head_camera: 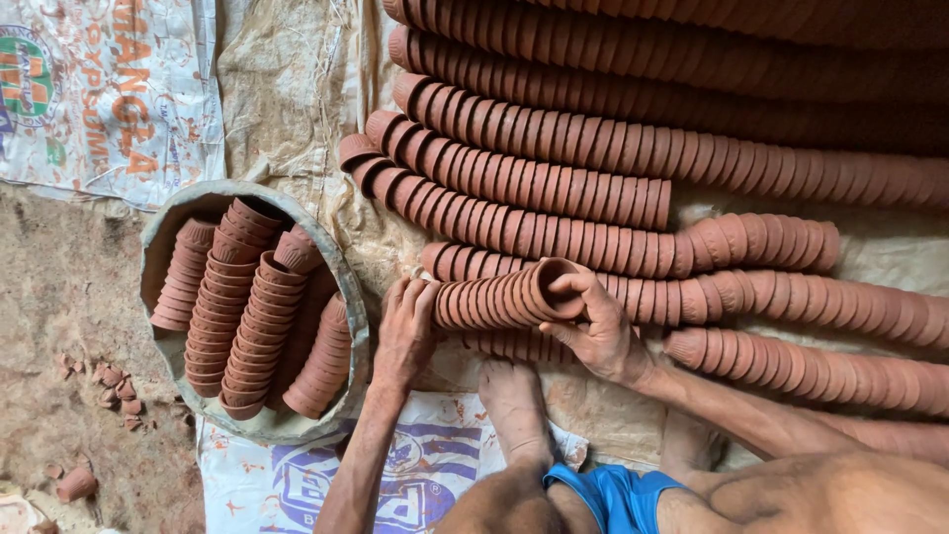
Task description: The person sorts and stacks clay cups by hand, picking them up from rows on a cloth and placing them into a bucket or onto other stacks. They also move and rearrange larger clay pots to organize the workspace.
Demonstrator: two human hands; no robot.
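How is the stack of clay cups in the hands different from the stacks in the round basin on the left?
The held stack lies sideways, gripped at both ends by the left hand and right hand; the basin stacks rest untouched, leaning inside the basin. The held stack is single and lies over the long rows on the sheet; the basin holds several stacks side by side. Both are nested reddish-brown clay cups.

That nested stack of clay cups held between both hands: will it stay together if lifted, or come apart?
The stack of clay cups is loosely nested, so it would probably sag or separate unless pressed from both ends, as the left hand and right hand do. Unglazed clay likely grips well, but chips easily: broken pieces lie nearby.
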